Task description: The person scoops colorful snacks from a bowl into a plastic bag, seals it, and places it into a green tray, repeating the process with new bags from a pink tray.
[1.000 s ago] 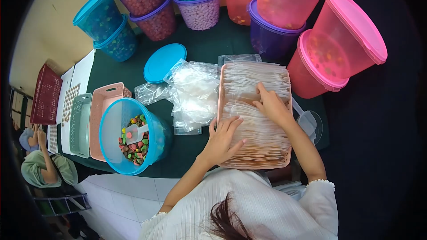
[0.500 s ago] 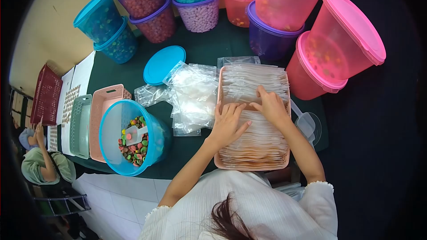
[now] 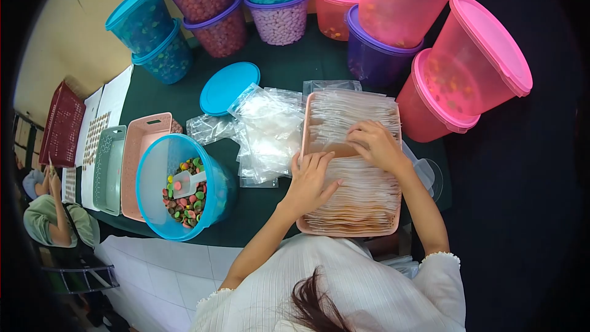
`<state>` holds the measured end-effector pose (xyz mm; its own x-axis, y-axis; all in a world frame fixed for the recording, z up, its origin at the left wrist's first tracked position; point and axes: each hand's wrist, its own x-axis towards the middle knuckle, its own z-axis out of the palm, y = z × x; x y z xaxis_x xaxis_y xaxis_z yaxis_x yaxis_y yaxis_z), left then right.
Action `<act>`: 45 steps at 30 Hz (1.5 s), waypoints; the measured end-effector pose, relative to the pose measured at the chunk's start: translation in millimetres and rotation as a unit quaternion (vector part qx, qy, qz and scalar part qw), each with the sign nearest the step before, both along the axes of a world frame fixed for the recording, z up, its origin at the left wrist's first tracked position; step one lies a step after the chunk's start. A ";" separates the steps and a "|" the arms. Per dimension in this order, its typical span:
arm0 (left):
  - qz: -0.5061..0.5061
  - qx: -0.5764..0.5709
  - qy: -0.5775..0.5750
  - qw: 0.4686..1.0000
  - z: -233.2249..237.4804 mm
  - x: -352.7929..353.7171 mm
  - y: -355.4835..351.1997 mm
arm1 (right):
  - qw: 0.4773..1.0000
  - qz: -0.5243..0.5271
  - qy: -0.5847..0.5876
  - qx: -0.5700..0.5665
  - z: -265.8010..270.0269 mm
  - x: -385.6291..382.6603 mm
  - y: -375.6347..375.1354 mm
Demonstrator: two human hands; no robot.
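Note:
A pink plastic basket (image 3: 306, 141) holds a long row of thin, flat clear packets (image 3: 350, 197), stood on edge, with a gap across the middle. My left hand (image 3: 310, 178) lies over the basket's left rim and the front packets, fingers apart and the thumb stretched out. Inside the basket my right hand (image 3: 378, 146) is closed, its fingers bent and drawn together at the gap, against the rear packets (image 3: 350, 107). Whatever lies between those fingertips is hidden. Loose clear plastic bags (image 3: 264, 129) are heaped left of the basket.
A blue tub (image 3: 215, 190) holds colourful candies and a scoop (image 3: 187, 184). Beside it stand pink (image 3: 144, 147) and green (image 3: 110, 172) baskets. A blue lid (image 3: 230, 88) lies behind. Stacked lidded tubs (image 3: 393, 3) line the back. Another person (image 3: 58, 221) is at far left.
My right hand's fingers have curled together at the gap, which looks wider. My left hand has slid slightly down and toward the left rim. The view has shifted a little.

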<state>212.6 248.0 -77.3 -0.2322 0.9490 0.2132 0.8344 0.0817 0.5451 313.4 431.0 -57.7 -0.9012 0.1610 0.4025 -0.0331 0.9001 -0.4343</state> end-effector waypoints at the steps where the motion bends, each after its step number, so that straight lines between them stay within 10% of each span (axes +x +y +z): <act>1: 0.017 0.017 -0.019 1.000 0.7 1.3 -3.2 | 1.000 0.002 -0.001 0.000 3.4 2.3 -4.3; 6: 0.101 0.163 -0.135 0.972 -1.4 9.8 -13.0 | 0.982 0.021 -0.083 -0.169 34.7 24.9 -31.8; 13: -0.039 -0.021 -0.050 0.998 7.4 12.3 -31.1 | 0.916 0.040 -0.278 -0.285 35.9 30.0 -36.6; 27: -0.133 -0.128 0.005 0.983 15.2 23.0 -54.9 | 0.968 -0.020 -0.216 0.126 -19.2 3.9 -53.4; 45: -0.158 -0.126 -0.035 0.979 8.7 22.7 -52.7 | 0.984 -0.097 -0.120 0.086 -21.3 3.6 -39.7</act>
<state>235.3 195.3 -68.7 0.0750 0.9963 -0.0430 0.8008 -0.0345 0.5980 317.0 391.3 -79.0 -0.9326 0.2879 0.2177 0.2322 0.9403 -0.2488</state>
